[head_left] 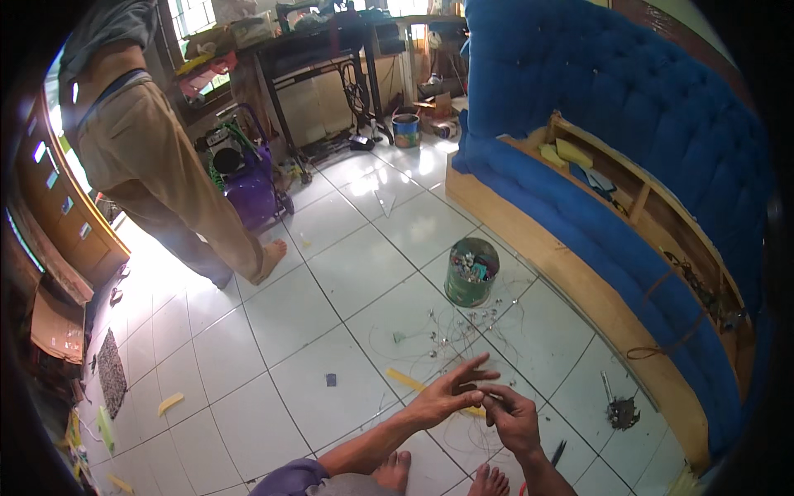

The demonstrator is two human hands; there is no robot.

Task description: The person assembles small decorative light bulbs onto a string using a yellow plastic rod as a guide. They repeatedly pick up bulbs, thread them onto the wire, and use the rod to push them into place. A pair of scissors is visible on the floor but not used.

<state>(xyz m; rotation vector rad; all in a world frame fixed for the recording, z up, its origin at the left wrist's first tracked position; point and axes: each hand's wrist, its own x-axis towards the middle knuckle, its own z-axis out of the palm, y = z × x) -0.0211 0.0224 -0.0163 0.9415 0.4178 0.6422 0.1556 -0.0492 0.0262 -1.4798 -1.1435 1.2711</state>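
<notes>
My left hand (pixel 447 397) and my right hand (pixel 513 420) meet at their fingertips above the floor, near my bare feet. The left thumb and forefinger look pinched together, the other fingers stretched out. My right fingers are curled into a pinch touching the left fingertips. Whatever lies between them is too small to make out. Thin loose threads (pixel 463 430) hang or lie below the hands. Just beyond, small shiny buttons (pixel 444 340) with threads are scattered on the tiles. A green tin (pixel 470 281) full of small pieces stands behind them.
A blue tufted sofa frame (pixel 595 223) with a wooden base lies to the right. A yellow strip (pixel 404 379), a black-tipped tool (pixel 559 451) and a dark metal piece (pixel 622 412) lie nearby. Another person (pixel 157 157) stands at left by a purple compressor (pixel 252 186). A sewing-machine table (pixel 318 62) stands behind.
</notes>
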